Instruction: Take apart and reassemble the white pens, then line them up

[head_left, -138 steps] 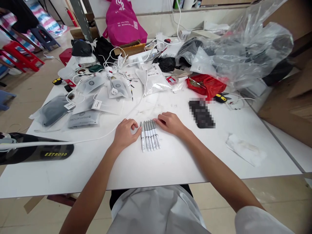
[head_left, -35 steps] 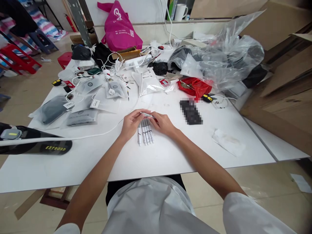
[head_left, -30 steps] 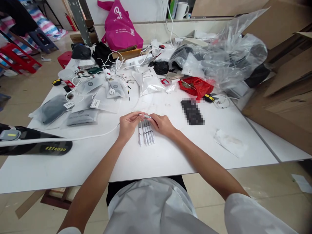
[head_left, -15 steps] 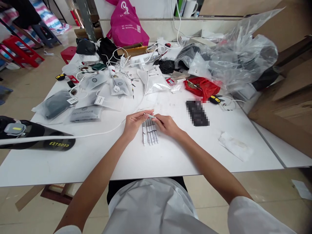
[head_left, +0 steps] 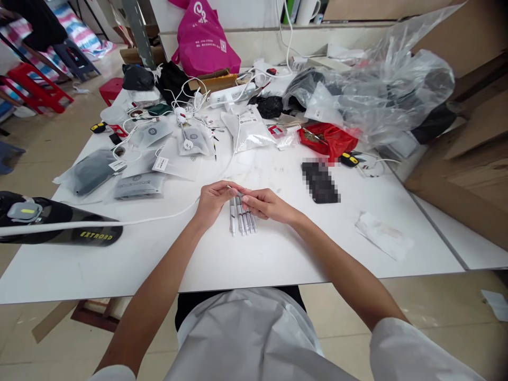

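Note:
Close together over the white table, my left hand [head_left: 213, 202] and my right hand [head_left: 268, 204] pinch a slim grey pen part [head_left: 239, 194] between them. Fingers cover most of it; a small pointed tip shows above my left thumb. Just below the hands lie several white-and-clear pens [head_left: 243, 221] side by side in a row, their upper ends partly hidden by my fingers. One pen on the left lies slightly apart from the others.
A black bottle [head_left: 59, 219] lies at the left, a white cable [head_left: 170, 216] crossing it. Grey packets [head_left: 138, 185] and a white parcel [head_left: 250, 127] sit behind. On the right are a blurred black object [head_left: 320, 182], a red bag [head_left: 329, 140] and crumpled paper [head_left: 383, 235].
My right hand has shifted slightly left and lower, its fingers curling further around the grey pen part. That part is now more covered. The pens lie as before.

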Motion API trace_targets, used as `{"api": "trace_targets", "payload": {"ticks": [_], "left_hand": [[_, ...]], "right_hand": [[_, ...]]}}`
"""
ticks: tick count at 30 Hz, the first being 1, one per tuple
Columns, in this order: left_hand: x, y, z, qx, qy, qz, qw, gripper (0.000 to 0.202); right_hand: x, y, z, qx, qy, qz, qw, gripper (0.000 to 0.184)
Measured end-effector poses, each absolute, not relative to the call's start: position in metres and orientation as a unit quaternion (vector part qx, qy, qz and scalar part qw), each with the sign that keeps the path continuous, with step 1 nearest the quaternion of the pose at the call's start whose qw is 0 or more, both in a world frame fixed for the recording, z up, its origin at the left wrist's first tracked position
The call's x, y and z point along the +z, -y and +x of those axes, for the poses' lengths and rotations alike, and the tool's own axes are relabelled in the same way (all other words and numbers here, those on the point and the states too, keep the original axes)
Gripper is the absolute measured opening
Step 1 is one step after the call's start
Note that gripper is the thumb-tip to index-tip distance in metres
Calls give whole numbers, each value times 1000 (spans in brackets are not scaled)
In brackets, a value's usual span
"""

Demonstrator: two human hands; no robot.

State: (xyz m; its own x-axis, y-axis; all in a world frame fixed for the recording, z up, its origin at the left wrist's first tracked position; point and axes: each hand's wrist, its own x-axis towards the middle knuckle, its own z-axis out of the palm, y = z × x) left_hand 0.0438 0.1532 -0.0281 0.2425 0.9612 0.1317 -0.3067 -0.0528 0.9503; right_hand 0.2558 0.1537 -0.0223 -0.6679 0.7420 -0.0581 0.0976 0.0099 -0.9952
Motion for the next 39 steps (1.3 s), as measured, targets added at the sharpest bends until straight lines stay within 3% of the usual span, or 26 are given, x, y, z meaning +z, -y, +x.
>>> {"api": "trace_targets", "payload": {"ticks": [5, 10, 14, 18, 22, 27, 35, 39], "left_hand": [[-34, -156, 50, 578, -411, 480, 516, 34], [-37, -155, 52, 551, -356, 502, 563, 41], [-40, -157, 50, 562, -400, 489, 534, 35], [-40, -159, 48, 554, -380, 515, 533, 52], [-43, -160, 50, 541, -391, 516, 537, 32], [-45, -157, 52, 533, -396, 526, 531, 31], [-47, -157, 53, 550, -387, 528, 518, 31], [-47, -158, 54, 566, -385, 494, 536, 37]], "right_hand": [[-32, -150, 248, 336, 794, -406, 302, 44], [-46, -158, 256, 198, 827, -439, 291, 42], [-43, -160, 263, 168, 853, -418, 262, 42], [-38, -160, 265, 155, 863, -412, 248, 44], [-44, -165, 265, 127, 865, -415, 251, 36], [-53, -168, 265, 134, 845, -472, 212, 24], [-48, -168, 266, 98, 868, -407, 267, 33], [-58, -172, 265, 86, 846, -457, 262, 20]]}}
